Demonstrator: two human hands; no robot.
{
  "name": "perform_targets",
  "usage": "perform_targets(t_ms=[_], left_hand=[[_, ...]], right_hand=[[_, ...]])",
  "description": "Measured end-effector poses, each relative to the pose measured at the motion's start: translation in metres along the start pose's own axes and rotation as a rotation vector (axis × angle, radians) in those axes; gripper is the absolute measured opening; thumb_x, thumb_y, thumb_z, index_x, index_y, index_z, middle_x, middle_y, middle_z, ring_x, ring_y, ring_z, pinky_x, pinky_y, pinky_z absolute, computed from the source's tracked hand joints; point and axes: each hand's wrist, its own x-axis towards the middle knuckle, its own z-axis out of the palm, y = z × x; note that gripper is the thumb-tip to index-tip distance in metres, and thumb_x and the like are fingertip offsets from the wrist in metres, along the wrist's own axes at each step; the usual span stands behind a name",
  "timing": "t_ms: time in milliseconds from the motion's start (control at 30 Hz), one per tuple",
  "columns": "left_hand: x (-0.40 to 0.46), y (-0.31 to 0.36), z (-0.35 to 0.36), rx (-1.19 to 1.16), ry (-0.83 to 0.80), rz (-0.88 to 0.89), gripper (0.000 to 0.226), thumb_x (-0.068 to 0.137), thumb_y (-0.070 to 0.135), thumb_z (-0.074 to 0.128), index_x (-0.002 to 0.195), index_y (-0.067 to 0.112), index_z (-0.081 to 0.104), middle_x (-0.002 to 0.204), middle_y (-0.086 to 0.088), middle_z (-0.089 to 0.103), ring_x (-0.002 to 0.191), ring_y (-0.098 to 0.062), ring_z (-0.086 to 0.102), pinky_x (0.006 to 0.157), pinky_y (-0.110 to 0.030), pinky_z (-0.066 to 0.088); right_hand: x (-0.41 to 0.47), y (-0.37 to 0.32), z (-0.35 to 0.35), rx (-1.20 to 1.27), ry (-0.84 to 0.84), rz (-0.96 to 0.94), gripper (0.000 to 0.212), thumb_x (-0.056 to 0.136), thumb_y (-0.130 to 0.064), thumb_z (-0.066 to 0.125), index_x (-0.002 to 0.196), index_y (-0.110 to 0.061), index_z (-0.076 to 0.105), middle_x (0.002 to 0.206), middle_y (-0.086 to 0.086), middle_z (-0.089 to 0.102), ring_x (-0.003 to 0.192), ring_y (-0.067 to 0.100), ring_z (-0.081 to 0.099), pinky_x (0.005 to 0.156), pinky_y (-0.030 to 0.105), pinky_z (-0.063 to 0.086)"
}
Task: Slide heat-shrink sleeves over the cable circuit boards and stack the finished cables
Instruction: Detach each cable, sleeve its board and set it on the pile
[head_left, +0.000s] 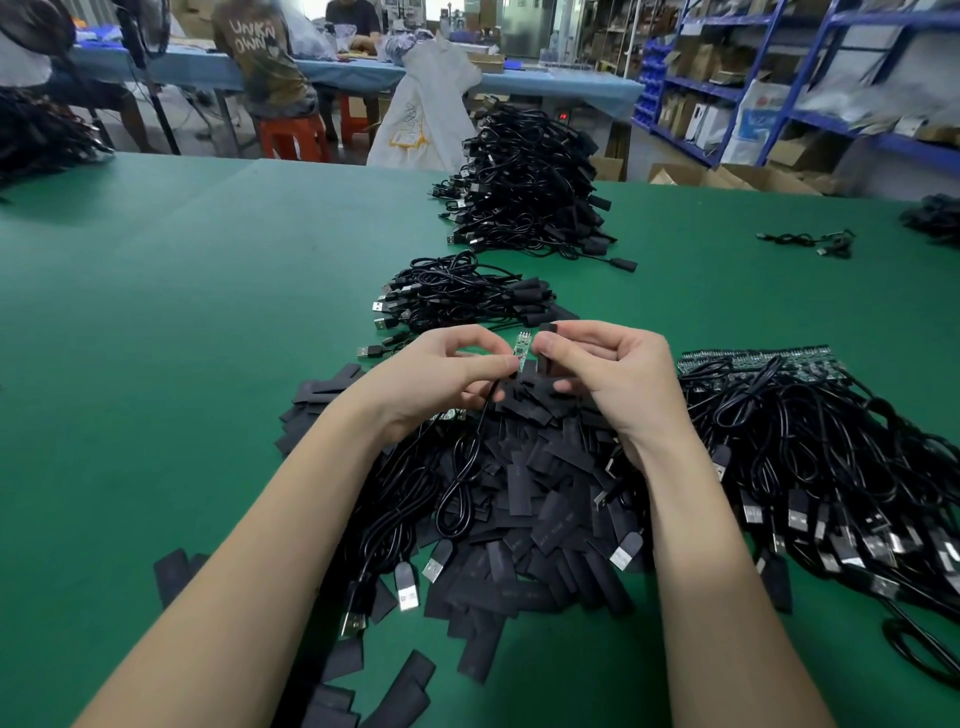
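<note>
Circuit board (521, 351) is standing upright just above table (156, 312) centre, left hand (441, 374) pinching its base in a narrow grip. Right hand (608, 374) is pinching a black sleeve (546, 349) at its 3 o'clock. Advice: square the sleeve mouth open, align, then slide down.
</note>
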Motion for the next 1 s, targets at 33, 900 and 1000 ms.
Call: perform_targets(t_ms=[33,900,1000], left_hand=[[-0.0003,0.0003,0.0013,-0.002,-0.008,0.000,0.004,0.095,0.014,0.068,0.094,0.014,0.064,0.082,-0.018,0.054,0.059,-0.008,0.059,0.057,-0.015,0.047],[-0.0025,0.0043,0.0087,-0.101,-0.169,0.033,0.006,0.087,0.022,0.072,0.084,0.027,0.071,0.091,-0.006,0.066,0.068,-0.010,0.057,0.067,-0.024,0.038],[-0.0020,0.0037,0.0083,-0.129,-0.168,0.033,0.009,0.090,0.019,0.070,0.084,0.025,0.071,0.089,-0.004,0.067,0.068,-0.010,0.056,0.069,-0.026,0.036]], right_hand=[[0.0002,-0.0001,-0.0007,0.021,0.015,0.001,0.020,0.077,-0.019,0.087,0.093,-0.016,0.075,0.085,0.001,0.080,0.073,0.014,0.074,0.061,0.020,0.058],[-0.0035,-0.0010,0.0046,0.561,-0.024,0.098,0.010,0.090,-0.012,0.071,0.100,-0.010,0.075,0.103,0.008,0.078,0.088,0.016,0.074,0.069,0.019,0.057],[-0.0032,-0.0004,0.0037,0.555,-0.043,0.100,0.015,0.088,-0.015,0.073,0.101,-0.010,0.074,0.104,0.008,0.078,0.090,0.015,0.073,0.072,0.020,0.057]])
